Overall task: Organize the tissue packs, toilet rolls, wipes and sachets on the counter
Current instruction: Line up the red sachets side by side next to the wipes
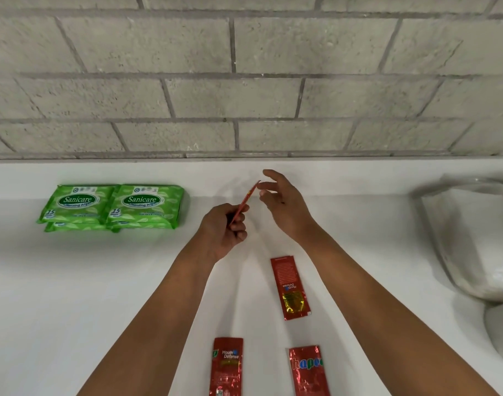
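Note:
My left hand (pixel 226 228) pinches a thin red sachet (pixel 246 200), seen edge-on and held above the white counter (pixel 87 295). Just right of its top end hovers my right hand (pixel 281 200), fingers spread and holding nothing. Three more red sachets lie flat on the counter: one between my forearms (pixel 290 287), one at the front left (pixel 226 367), one at the front right (pixel 307 370). Green Sanicare wipes packs stand at the back left in two side-by-side stacks, the left stack (pixel 77 205) and the right stack (pixel 146 205).
A grey block wall (pixel 244 81) rises behind the counter's raised back ledge (pixel 344 175). At the right edge lies a blurred clear plastic pack of white goods (pixel 473 238), with a rounded white shape (pixel 501 330) in front of it.

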Tool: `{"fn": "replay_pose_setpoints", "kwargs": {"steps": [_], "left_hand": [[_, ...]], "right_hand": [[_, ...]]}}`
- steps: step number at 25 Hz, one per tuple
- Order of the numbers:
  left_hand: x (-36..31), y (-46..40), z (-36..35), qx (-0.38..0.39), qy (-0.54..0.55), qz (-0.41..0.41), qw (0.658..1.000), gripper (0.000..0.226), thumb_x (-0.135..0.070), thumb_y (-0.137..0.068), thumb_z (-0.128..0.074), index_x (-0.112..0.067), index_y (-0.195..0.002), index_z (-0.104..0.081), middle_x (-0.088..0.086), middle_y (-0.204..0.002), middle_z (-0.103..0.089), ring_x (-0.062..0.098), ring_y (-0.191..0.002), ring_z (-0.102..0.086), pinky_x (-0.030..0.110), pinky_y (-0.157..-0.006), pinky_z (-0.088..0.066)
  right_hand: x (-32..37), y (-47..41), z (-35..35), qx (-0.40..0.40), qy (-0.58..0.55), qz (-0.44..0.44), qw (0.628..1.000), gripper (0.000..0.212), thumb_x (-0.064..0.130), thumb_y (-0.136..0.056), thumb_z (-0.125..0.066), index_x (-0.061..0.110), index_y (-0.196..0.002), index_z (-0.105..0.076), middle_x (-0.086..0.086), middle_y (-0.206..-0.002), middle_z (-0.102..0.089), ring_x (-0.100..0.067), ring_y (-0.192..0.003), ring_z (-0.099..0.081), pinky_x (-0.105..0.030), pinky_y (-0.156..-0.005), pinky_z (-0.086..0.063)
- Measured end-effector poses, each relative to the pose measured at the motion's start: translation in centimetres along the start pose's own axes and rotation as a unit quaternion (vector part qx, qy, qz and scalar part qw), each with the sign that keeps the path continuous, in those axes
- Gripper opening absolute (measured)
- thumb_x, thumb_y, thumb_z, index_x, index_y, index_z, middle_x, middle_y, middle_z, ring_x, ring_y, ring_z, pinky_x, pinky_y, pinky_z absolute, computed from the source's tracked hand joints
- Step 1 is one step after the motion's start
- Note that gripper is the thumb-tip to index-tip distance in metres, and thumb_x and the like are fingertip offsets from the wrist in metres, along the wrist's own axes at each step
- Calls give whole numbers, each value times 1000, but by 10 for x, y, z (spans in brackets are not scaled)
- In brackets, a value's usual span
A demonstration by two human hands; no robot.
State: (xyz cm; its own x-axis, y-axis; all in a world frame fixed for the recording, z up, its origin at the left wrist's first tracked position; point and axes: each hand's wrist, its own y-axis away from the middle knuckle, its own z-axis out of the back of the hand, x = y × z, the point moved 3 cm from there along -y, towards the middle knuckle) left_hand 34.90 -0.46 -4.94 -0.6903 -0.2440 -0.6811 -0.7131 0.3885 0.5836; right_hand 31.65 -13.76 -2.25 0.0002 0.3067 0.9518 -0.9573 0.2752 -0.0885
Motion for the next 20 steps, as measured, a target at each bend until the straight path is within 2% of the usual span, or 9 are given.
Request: {"fn": "replay_pose_setpoints", "kwargs": {"steps": [3, 6, 9, 12, 16, 20], "left_hand": [[5, 1, -4, 53, 24, 48, 997, 30, -10, -87, -30, -5, -74, -56, -2, -45, -37, 8, -32, -28, 16, -37, -30], [8, 4, -7, 101, 39, 82, 991, 32, -13, -88, -28, -6, -70, -54, -2, -45, -37, 7, -32, -29, 16, -37, -32], [9, 9, -9, 128, 13, 94, 987, 36, -21, -91, -30, -7, -72, -57, -1, -49, -44, 8, -35, -37, 17, -42, -37], [6, 15, -7, 123, -103, 79, 984, 42, -34, -95, -31, -10, -83, -64, 2, -64, -61, 12, -51, -54, 23, -53, -45], [-1, 21, -3, 64, -268, 5, 961, 45, -50, -98, -27, -21, -96, -61, 2, -88, -68, 17, -77, -62, 29, -67, -46], [-8, 30, -1, 28, -292, -163, 942, 15, -30, -97, -44, -26, -93, -58, 2, -91, -65, 17, -80, -62, 26, -64, -46]], "right_hand": [[8, 0, -4, 25, -40, -12, 999, 23, 9, -94, -48, 14, -116, -53, -7, -111, -63, -18, -99, -60, -26, -83, -49], [15, 2, -4, 19, -66, -6, 998, 9, 6, -93, -49, 12, -98, -53, -8, -92, -63, -21, -83, -63, -35, -75, -50], [20, 2, -5, 16, -68, 6, 998, 8, 2, -92, -50, 10, -92, -51, -1, -80, -58, -18, -76, -59, -34, -72, -50], [24, 3, -4, 4, -75, 10, 997, 9, 2, -92, -49, 10, -90, -50, 2, -81, -54, -19, -83, -57, -32, -74, -51], [27, 3, 2, -24, -26, 13, 999, 3, 8, -94, -50, 10, -92, -51, 7, -82, -52, -17, -88, -58, -27, -73, -52], [27, 3, 5, -38, -2, 6, 999, 7, 9, -93, -51, 5, -98, -55, 8, -81, -52, -19, -90, -57, -31, -75, -50]]}}
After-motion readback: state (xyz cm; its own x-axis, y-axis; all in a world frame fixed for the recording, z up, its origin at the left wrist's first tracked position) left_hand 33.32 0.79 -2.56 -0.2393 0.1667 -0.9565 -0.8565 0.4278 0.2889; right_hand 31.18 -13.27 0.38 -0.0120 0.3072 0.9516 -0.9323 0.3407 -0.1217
